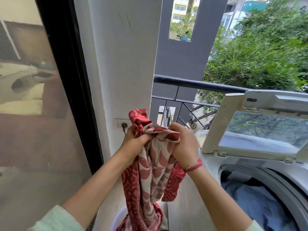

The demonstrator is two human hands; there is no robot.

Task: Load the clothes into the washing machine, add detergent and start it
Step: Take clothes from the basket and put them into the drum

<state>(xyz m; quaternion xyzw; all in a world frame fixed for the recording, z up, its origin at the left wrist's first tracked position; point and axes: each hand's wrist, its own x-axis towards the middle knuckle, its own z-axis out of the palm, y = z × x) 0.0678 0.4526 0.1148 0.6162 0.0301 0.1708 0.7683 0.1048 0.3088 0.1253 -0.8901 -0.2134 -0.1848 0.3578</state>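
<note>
The sliding glass door (33, 114) fills the left side, and a dark balcony railing (200, 84) runs behind. At the right stands the top-loading washing machine (296, 177). Its lid (215, 124) is propped up, and dark blue clothes (253, 197) already lie in the drum.

Between door and machine hangs a red-and-cream patterned garment (150, 172). Its top is bunched up at chest height, and its tail trails down into a pale-rimmed laundry tub (120, 214) at the bottom edge. The left grip (133, 140) is closed round a wad of the red cloth. The right grip (181, 145), with a red thread at the wrist, pinches the cream edge just beside it. Both hold the same piece, close together.

The step in hand looks like lifting this garment clear of the tub to carry it across to the drum. To do it well:

- Gather more of the hanging length into the two grips before swinging right, so the tail does not drag other pieces out of the tub or catch on the machine's edge.
- Pass it below the raised lid.
- Drop it loosely on the blue load rather than as a tight ball, so it washes evenly.

A wall socket (122, 124) with a plug in it sits just behind the left grip, so keep the cloth off its cord.
</note>
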